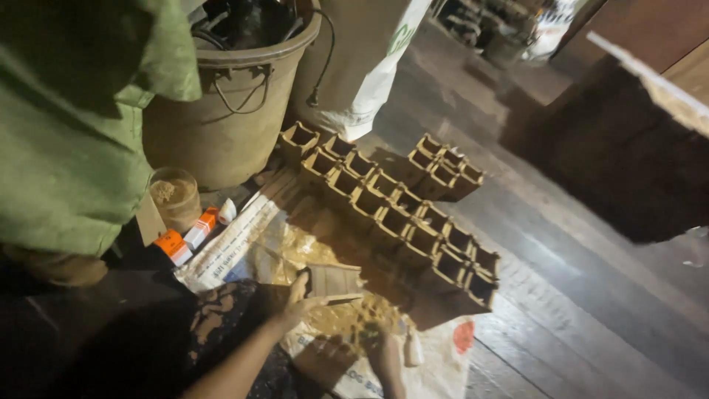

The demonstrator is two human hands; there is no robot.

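Gripping a small square clay-coloured box (334, 281) by its near edge, the left hand (295, 304) holds it just above a heap of tan powder (354, 314) on a printed sack (244, 247) spread on the dark wooden floor (591, 295). The right hand (380, 347) rests lower down, fingers curled into the powder; whether it grasps anything cannot be told. Just beyond the held box, rows of matching open boxes (413, 229) run diagonally across the floor, with a smaller cluster (443, 170) near them. Farther left stand a clear cup (176, 198), small orange-and-white cartons (185, 240) and a big tub (236, 111).
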